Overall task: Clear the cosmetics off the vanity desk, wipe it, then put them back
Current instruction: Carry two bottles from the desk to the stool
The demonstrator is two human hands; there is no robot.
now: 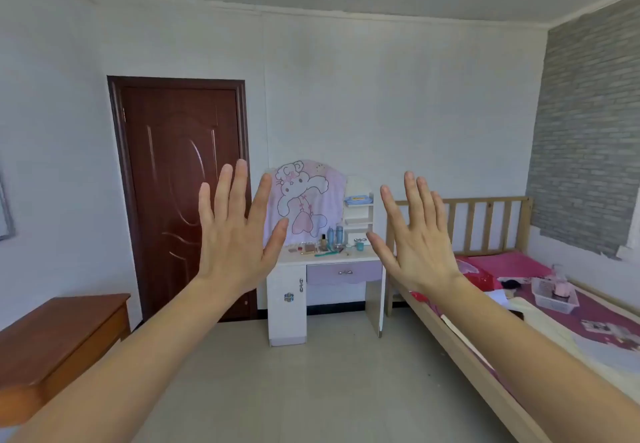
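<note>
Left hand (235,231) and right hand (417,238) raised side by side, backs to camera, fingers spread, both empty. Cosmetics (320,247) lie scattered on the top of the white vanity desk (287,307) against the far wall, well apart from both hands. Desk stands between a brown door (180,179) and a wooden bed (491,345); cartoon cloth (304,200) hangs over its back.
</note>
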